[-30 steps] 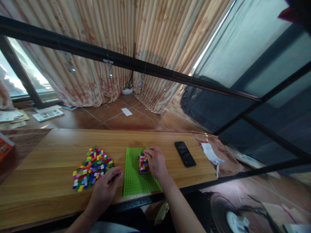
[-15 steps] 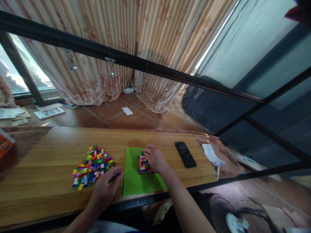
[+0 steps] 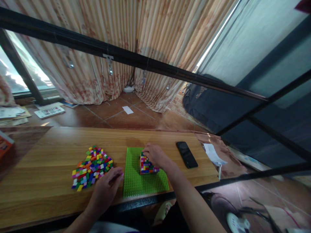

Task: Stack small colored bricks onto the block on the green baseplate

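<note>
A green studded baseplate (image 3: 132, 186) lies near the table's front edge, bearing a low block of multicoloured toy bricks (image 3: 147, 167). My right hand (image 3: 155, 156) reaches over this block, its fingers bent down onto the far left corner; the thumb and any single brick under the fingertips are hidden. My left hand (image 3: 108, 186) rests on the table between the loose bricks and the baseplate, fingers curled and thumb close to them. A tiny pinkish bit shows at its fingertips, too small to make out. A heap of loose toy bricks (image 3: 93, 166) lies left of the baseplate.
A black phone (image 3: 187, 154) lies on the wooden table (image 3: 60, 142) right of the baseplate. White paper (image 3: 213, 154) sits past the table's right end. A dark metal bar (image 3: 136, 61) crosses in front of the curtains. Books and papers (image 3: 50, 112) are at the far left.
My right hand has shifted slightly to the right, uncovering more of the brick block's front side. My left hand stays almost in place. The view has moved a little.
</note>
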Demonstrator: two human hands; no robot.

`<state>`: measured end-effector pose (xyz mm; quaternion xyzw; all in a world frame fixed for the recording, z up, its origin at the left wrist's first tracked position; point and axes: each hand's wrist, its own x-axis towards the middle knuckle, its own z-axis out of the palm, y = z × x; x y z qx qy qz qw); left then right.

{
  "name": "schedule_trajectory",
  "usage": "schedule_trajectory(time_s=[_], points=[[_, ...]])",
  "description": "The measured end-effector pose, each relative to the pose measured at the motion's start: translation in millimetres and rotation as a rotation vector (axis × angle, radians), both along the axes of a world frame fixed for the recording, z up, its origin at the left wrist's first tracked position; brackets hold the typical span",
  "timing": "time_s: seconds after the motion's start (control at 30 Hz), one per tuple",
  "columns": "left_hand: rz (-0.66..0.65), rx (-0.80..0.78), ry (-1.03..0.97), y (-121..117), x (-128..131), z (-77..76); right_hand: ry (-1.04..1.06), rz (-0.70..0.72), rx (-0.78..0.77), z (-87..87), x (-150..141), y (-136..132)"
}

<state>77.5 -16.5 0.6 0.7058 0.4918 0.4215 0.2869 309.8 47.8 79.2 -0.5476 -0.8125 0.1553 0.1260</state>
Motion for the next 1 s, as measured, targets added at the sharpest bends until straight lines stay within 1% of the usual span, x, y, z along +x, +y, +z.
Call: schedule_trajectory(time_s=[0.13,0.23,0.33,0.43,0.5,0.7,0.83,1.0], points=[[-0.010,-0.011,-0.012,-1,0,0.0,0.068,-0.028,-0.015,0.4,2,-4],[-0.008,0.004,-0.008,-1,0,0.3,0.136,-0.034,-0.035,-2.7,7,-7],[-0.013,0.000,-0.010,-1,0,-0.1,0.251,-0.036,-0.054,-8.0,13,-10],[-0.019,-0.005,-0.011,-1,0,-0.3,0.384,-0.084,-0.062,-11.8,16,-11],[-0.019,-0.001,0.001,0,0,0.0,0.437,-0.110,-0.058,-12.9,14,-10],[-0.027,-0.013,-0.006,-1,0,0.4,0.400,-0.138,-0.038,-14.9,0,-7],[-0.035,-0.035,-0.027,-1,0,-0.3,0.408,-0.159,-0.022,-18.6,-2,-9],[-0.038,-0.042,-0.010,-1,1,2.7,0.412,-0.094,-0.020,-18.3,1,-9]])
